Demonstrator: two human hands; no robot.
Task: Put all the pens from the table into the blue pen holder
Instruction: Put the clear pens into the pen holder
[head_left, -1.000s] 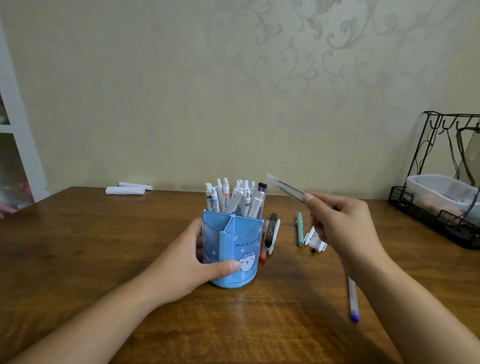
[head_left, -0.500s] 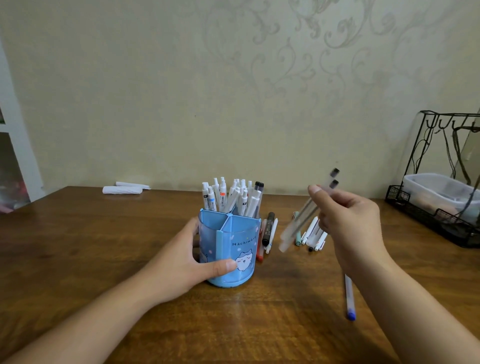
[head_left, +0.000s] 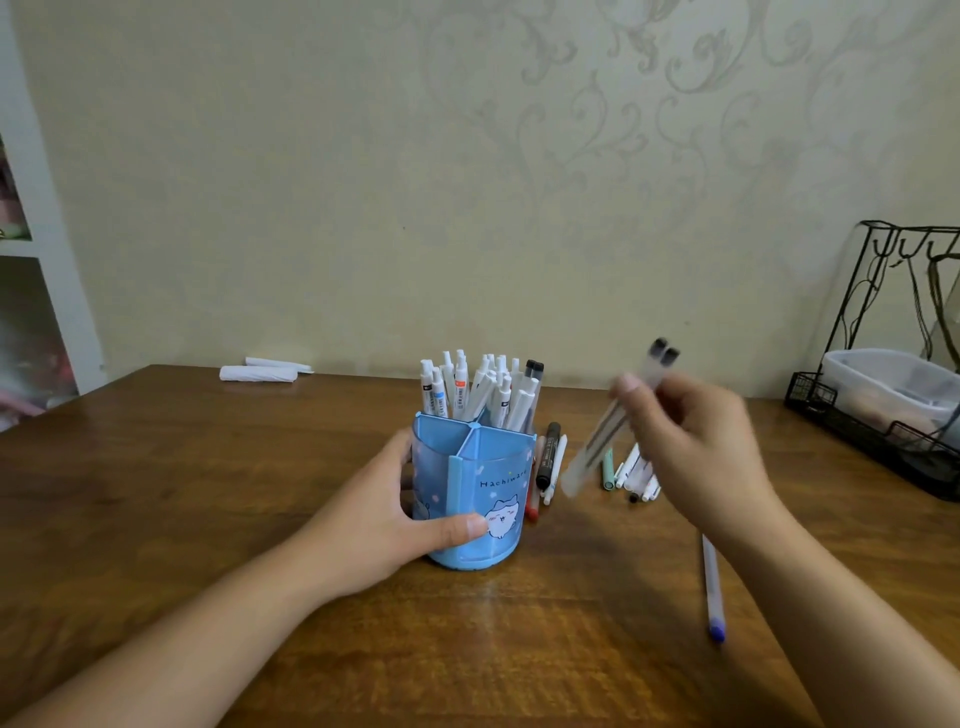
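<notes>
Gripping two pens (head_left: 618, 423) unchanged, right hand (head_left: 691, 441) blurred; left hand (head_left: 384, 512) still clasps holder (head_left: 483, 488).

A dark wooden table (head_left: 156, 519) carries everything. The blue pen holder (head_left: 475, 493) stands near its middle, white pens upright in the rear compartments. Just right of it lie a black marker (head_left: 548, 454), a white pen and a red one — side by side. Farther right sits a loose cluster of pens (head_left: 636, 475), blurred, perhaps five. A blue-tipped pen (head_left: 712, 590) lies nearer the front edge. Two white rolls (head_left: 260, 371) rest at the back left — a black wire rack (head_left: 878, 441) at the far right.
</notes>
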